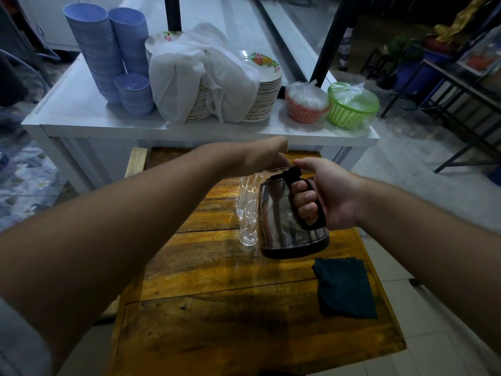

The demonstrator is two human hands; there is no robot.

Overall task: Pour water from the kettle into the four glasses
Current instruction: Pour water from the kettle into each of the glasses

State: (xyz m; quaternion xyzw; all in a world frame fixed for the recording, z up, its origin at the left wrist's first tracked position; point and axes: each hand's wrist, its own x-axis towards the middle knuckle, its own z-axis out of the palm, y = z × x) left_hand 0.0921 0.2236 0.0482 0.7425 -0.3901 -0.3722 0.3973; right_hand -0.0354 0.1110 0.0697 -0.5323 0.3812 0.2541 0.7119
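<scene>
A steel kettle point(282, 221) with a black handle and lid hangs above the wooden table point(217, 308), held upright by my right hand point(328, 196), whose fingers wrap the handle and whose thumb rests on the lid lever. My left hand point(265, 156) reaches over the kettle's far side, fingers curled down behind the lid; what it touches is hidden. Two clear empty glasses point(249, 229) stand just left of the kettle, one behind the other. Any other glasses are hidden by the kettle or my left arm.
A dark folded cloth point(344, 287) lies on the table's right side. Behind the table stands a white counter point(81, 104) with stacked blue bowls point(108, 50), stacked plates under a white cloth point(206, 74), and red point(306, 104) and green baskets point(351, 107).
</scene>
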